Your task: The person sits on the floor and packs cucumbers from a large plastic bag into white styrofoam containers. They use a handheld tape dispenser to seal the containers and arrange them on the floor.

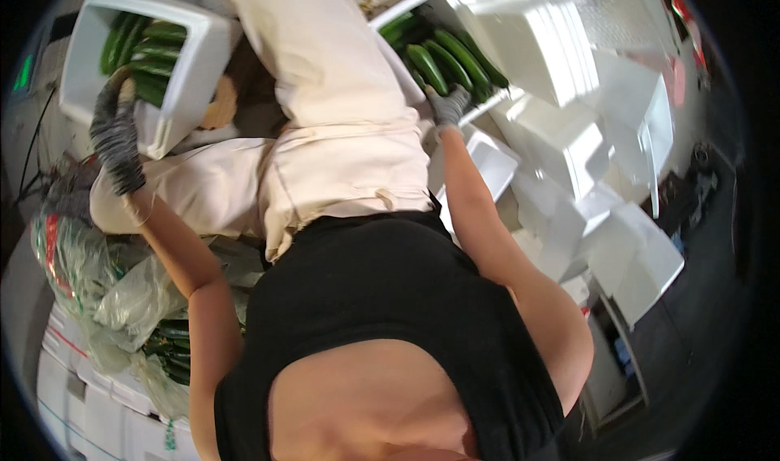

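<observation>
My left hand [116, 129], in a grey knit glove, reaches into a white foam box [204, 59] at the upper left. Its fingertips are by the ends of long green vegetables [155, 53], cucumbers or zucchini, lying in rows there. Whether the fingers grip one is not clear. In a second foam box [416, 1] to the right, more of these green vegetables [454, 62] lie side by side. My right hand [450, 103], also gloved, touches their near ends, thumb to one side. The glove hides how firmly it holds them.
White foam boxes [548, 53] stand stacked and scattered along my right. Clear plastic bags [134, 296] with more green vegetables [170, 345] lie at my left, above white boxes [103, 412]. My legs [329, 53] extend between the two filled boxes. A dark cable [33, 138] hangs at the far left.
</observation>
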A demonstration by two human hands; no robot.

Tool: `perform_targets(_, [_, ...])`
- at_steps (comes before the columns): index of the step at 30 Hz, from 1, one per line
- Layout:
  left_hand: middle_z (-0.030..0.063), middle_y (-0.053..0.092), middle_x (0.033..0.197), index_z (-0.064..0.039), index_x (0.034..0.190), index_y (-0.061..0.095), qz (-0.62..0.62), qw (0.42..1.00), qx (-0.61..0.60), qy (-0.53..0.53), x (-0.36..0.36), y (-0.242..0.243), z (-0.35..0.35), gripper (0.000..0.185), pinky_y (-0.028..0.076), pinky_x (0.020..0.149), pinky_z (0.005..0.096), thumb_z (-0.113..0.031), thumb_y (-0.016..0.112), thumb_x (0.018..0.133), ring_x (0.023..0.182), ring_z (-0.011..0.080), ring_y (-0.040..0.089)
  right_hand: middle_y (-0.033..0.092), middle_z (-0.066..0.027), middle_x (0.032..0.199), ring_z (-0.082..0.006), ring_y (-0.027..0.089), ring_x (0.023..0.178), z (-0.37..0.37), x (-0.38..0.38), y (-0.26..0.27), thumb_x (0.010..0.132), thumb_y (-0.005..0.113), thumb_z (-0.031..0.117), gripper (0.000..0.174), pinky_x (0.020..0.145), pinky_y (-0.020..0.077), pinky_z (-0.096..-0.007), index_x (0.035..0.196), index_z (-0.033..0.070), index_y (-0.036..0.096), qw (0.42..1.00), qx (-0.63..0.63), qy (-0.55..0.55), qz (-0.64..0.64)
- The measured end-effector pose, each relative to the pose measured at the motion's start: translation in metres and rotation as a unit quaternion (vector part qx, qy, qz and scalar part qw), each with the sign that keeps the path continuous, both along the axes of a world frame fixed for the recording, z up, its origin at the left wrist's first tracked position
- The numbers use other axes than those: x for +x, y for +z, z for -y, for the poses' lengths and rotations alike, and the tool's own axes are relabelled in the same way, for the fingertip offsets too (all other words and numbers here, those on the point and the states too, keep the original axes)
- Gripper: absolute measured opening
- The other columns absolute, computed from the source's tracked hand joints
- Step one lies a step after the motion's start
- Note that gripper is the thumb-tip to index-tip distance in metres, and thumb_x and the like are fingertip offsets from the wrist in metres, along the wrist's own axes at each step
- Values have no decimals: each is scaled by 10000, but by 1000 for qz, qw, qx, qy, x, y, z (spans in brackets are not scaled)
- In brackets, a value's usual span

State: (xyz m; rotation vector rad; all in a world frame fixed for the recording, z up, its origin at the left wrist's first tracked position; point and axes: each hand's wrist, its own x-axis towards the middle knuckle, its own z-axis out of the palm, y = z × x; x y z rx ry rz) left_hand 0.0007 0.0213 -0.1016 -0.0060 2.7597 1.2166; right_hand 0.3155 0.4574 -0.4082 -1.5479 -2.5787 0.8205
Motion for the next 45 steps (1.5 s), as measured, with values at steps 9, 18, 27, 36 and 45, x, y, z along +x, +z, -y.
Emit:
perform_targets(9, [4, 661, 981, -66, 1046, 664, -198, 967, 6, 161, 7, 41, 59, 197, 478, 763, 224, -147, 602, 877, 843, 101, 600, 466, -232, 1166, -393, 438, 1102, -10, 21, 1, 540, 839, 431, 822, 954, 370, -453, 1179, 31, 511, 998, 9, 57, -5])
perform_targets(18, [62, 679, 947, -27, 1013, 668, -220, 960, 67, 162, 22, 22, 63, 190, 474, 789, 252, -105, 622, 845, 837, 120, 614, 615, -259, 993, -400, 581, 952, -36, 8, 39, 644, 709, 576, 763, 814, 459, -454, 1182, 59, 553, 962, -71, 199, 173])
perform_targets(27, [44, 685, 919, -22, 1002, 669, -308, 946, 36, 93, 19, 14, 60, 198, 482, 751, 224, -113, 663, 826, 802, 86, 613, 628, -157, 1010, -256, 613, 850, -48, 13, 3, 618, 778, 323, 791, 745, 491, -357, 1280, 56, 437, 972, -199, 113, 56])
perform_targets(36, [68, 669, 1008, -48, 1040, 664, -207, 963, 102, 139, 28, 23, 44, 209, 474, 826, 255, -46, 596, 842, 902, 138, 623, 637, -98, 918, -187, 604, 754, -53, -8, 5, 746, 731, 249, 560, 689, 497, -312, 1214, 26, 518, 945, -302, 115, 46])
perform_targets(45, [73, 593, 1130, -34, 1169, 553, -188, 978, 81, 33, 34, 25, 33, 321, 429, 900, 283, -59, 477, 859, 1015, 143, 550, 596, -212, 1107, -334, 587, 973, -48, -13, 45, 868, 566, 336, 498, 830, 461, -393, 1284, 77, 478, 938, -198, 284, 35])
